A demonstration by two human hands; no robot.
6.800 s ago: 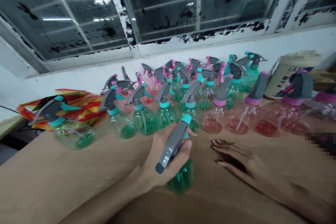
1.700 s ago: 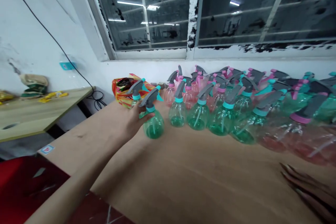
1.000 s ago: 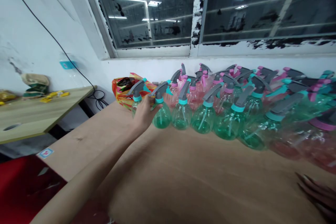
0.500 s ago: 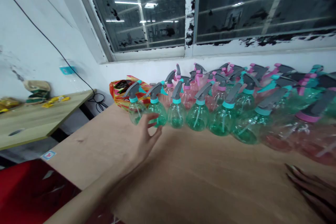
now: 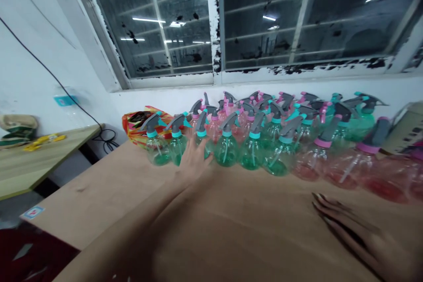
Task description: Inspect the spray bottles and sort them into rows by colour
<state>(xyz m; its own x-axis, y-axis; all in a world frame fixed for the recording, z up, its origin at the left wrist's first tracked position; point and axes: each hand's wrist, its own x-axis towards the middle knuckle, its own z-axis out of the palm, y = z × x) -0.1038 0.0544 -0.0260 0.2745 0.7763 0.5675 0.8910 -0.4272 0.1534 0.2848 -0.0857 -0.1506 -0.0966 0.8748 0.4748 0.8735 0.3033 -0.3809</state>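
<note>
My left hand (image 5: 194, 157) reaches to the front row of spray bottles, its fingers spread over the front of a green spray bottle (image 5: 201, 133) with a grey trigger head and turquoise collar. The hand hides most of that bottle's body; whether it touches it I cannot tell. Green spray bottles stand on either side, one to the left (image 5: 157, 152) and one to the right (image 5: 226, 150). My right hand (image 5: 353, 231) lies low over the table at the right, fingers stretched out and holding nothing. Its nearest bottles are clear pink ones (image 5: 309, 165) with pink collars.
Several more pink and green spray bottles crowd behind, up to the wall below the window (image 5: 165, 26). A red and yellow bag (image 5: 132, 130) lies at the row's left end. A cardboard box (image 5: 408, 128) stands at right. The wooden table (image 5: 109, 185) adjoins a side desk (image 5: 49, 154).
My left hand has moved from in front of the second bottle to the third, its fingers now spread. The view has shifted right, showing more of my right hand and the box.
</note>
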